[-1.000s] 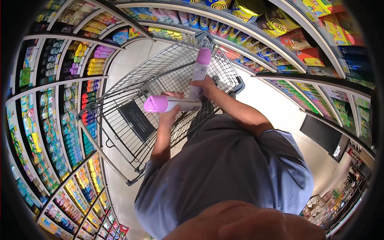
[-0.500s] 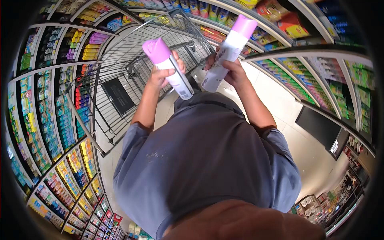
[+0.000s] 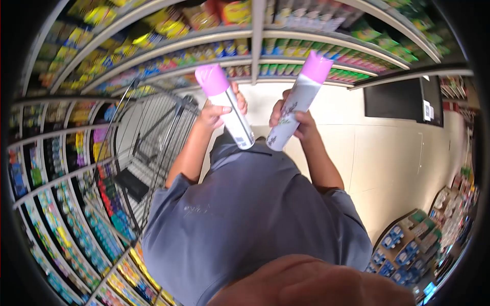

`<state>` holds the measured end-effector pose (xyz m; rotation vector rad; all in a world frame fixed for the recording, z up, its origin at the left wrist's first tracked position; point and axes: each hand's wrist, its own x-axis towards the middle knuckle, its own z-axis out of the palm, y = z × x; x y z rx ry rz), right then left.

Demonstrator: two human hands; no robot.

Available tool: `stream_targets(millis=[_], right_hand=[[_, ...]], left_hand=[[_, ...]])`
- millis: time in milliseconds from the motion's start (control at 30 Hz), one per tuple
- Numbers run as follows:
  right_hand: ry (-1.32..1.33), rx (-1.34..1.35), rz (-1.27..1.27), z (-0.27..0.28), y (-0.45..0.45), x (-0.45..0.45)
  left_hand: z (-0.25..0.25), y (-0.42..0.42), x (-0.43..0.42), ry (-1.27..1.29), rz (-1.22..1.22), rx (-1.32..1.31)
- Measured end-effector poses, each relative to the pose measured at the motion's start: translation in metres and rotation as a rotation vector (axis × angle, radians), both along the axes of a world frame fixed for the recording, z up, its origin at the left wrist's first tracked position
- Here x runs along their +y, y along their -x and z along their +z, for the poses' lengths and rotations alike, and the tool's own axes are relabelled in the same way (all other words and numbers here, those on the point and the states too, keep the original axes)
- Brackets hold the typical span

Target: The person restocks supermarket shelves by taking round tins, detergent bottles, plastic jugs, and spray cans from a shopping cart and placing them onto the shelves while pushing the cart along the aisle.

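My left hand point(image 3: 220, 111) is wrapped round a white spray can point(image 3: 236, 118) with a pink-purple cap, its thumb across the front and a barcode near the base. A second can point(image 3: 295, 104), pale with a dark floral print and the same kind of cap, is gripped in my right hand point(image 3: 295, 118). Both cans are held before my waist, caps away from me, their bases close together but apart. The caps lean outward, the left one to the left and the right one to the right.
A wire shopping cart point(image 3: 168, 120) stands to the left. Shelves of packets point(image 3: 204, 43) curve across the front, and more stocked shelves point(image 3: 66, 219) line the left side. A dark panel point(image 3: 393, 99) is at the right, and a display of blue-and-white goods point(image 3: 403, 250) stands at the lower right.
Both cans have come out from over the cart and now stand more upright before my body. The view has turned right, so the cart sits farther left and the front shelves have shifted.
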<state>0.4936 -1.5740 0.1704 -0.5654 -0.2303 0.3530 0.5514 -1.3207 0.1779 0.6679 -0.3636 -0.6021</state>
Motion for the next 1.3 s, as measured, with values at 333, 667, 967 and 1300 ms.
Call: stream_targets(millis=[333,667,967,1300], right_hand=[[0.126,0.07,-0.338,0.004,-0.01,-0.116],[0.061,0.062,-0.383,0.043,-0.104,-0.229],[0.162,-0.131,-0.34,0.039,-0.163,-0.288],[0.706,-0.012,-0.457,0.009,-0.197,-0.347]], left_hand=[[-0.002,-0.05,-0.142,-0.12,-0.221,-0.043],[0.023,-0.161,-0.282,-0.076,-0.372,-0.2],[0.044,-0.207,-0.323,-0.202,-0.27,-0.289],[0.024,-0.145,-0.344,-0.305,0.166,-0.182]])
